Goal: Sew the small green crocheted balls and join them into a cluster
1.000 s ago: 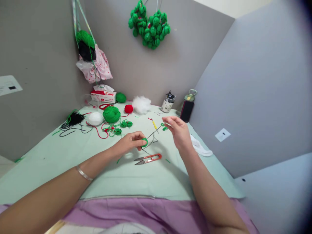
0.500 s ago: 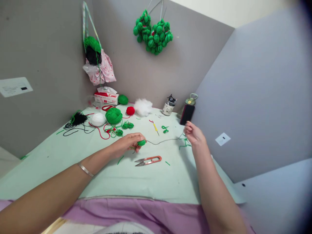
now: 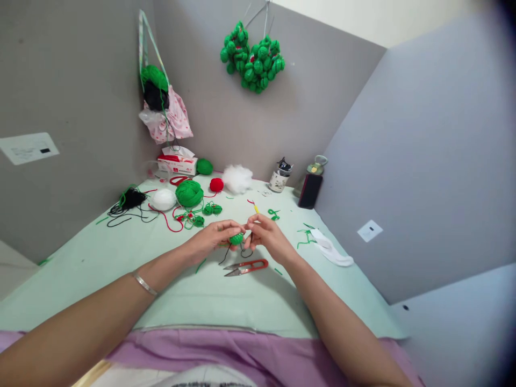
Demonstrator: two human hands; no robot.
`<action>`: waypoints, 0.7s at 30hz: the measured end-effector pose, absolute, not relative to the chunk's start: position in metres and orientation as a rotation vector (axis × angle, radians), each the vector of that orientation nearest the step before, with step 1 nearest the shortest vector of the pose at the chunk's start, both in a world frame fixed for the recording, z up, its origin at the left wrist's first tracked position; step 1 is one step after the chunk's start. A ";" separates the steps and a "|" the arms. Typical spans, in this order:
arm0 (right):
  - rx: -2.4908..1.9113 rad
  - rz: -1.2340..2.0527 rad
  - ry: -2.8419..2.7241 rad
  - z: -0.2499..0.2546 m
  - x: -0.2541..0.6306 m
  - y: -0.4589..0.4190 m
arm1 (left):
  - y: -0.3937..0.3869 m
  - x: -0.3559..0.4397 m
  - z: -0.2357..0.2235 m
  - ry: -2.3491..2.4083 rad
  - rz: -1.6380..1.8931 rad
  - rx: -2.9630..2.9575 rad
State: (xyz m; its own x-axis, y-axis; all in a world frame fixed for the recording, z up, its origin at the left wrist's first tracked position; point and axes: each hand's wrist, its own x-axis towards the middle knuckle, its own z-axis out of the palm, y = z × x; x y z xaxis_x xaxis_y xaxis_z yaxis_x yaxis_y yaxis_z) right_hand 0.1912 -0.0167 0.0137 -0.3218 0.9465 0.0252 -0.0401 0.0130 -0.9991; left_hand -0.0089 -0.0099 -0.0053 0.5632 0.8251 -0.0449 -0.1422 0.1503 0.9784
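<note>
To work the black thread (image 3: 224, 256) neatly on the green ball (image 3: 236, 238), hold the ball steady without squashing it, and let the fingertips guide each pass close to its surface. Draw the slack through slowly and evenly: a loop hangs beneath the fingers and could snag or knot. The loose tail, hanging below the ball, is best left clear of the working strand, and both clear of the snips (image 3: 246, 266) just below on the table (image 3: 181, 301).

The left hand (image 3: 217, 236) pinches the ball between thumb and curled fingers, above the table's middle. The right hand (image 3: 264, 235) is partly closed, its fingertips drawn together right beside the ball; whether these 2 or 3 fingers grip the thread or a needle, I cannot tell.
</note>
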 end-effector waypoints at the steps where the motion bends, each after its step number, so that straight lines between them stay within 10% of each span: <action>1: -1.021 1.439 -1.475 0.014 0.189 -0.018 | -0.010 -0.009 -0.005 0.694 0.791 1.231; 21: -0.886 1.525 -0.974 0.021 0.237 0.012 | -0.008 -0.014 -0.004 0.561 0.702 1.149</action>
